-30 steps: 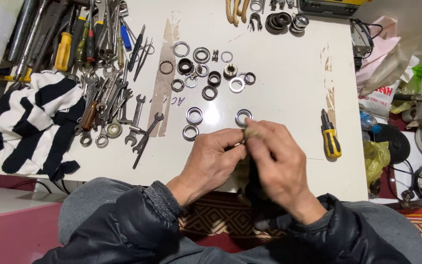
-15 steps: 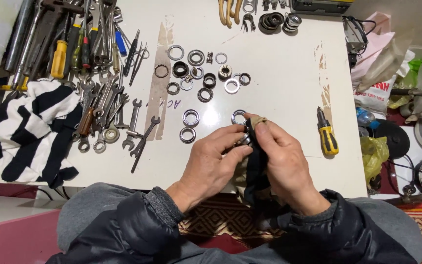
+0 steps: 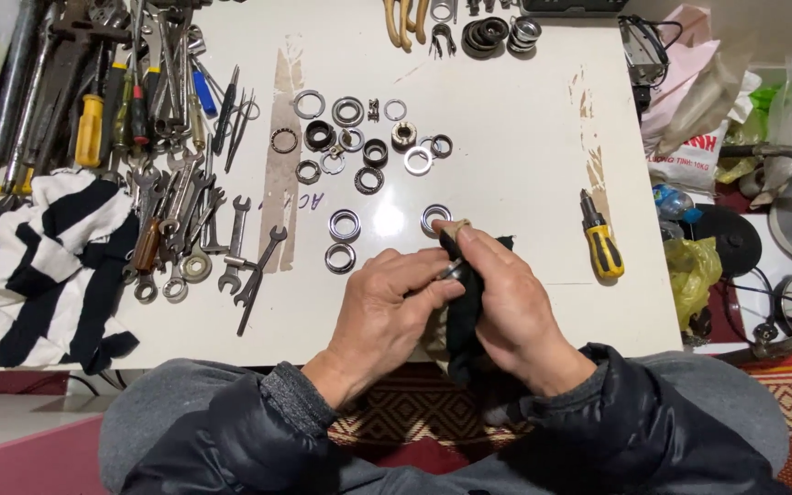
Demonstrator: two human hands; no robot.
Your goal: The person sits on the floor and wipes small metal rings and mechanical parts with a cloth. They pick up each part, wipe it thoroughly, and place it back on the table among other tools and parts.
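We hold a small shiny metal ring part (image 3: 452, 269) between our two hands, just above the near edge of the white tabletop (image 3: 515, 137). Our left hand (image 3: 387, 312) pinches the part with thumb and fingertips closed on it, while our right hand (image 3: 506, 307) is wrapped in a dark cloth rag (image 3: 463, 312), its fingers curled shut on the rag and pressing it against the metal.

To wipe well, we judge it best to keep the left pinch firm but on the rim only, so the rag can reach the inner faces, and to turn the part a little at a time rather than scrub one spot. We should keep the work over the table, since a dropped ring could roll off.

Just beyond our fingers lie three loose silver bearing rings (image 3: 344, 225), and farther off a cluster of mixed rings and races (image 3: 368, 137). To the right lies a yellow-and-black stubby screwdriver (image 3: 600, 240); to the left, a heap of steel wrenches (image 3: 190, 220) and a black-and-white striped cloth (image 3: 43, 261).
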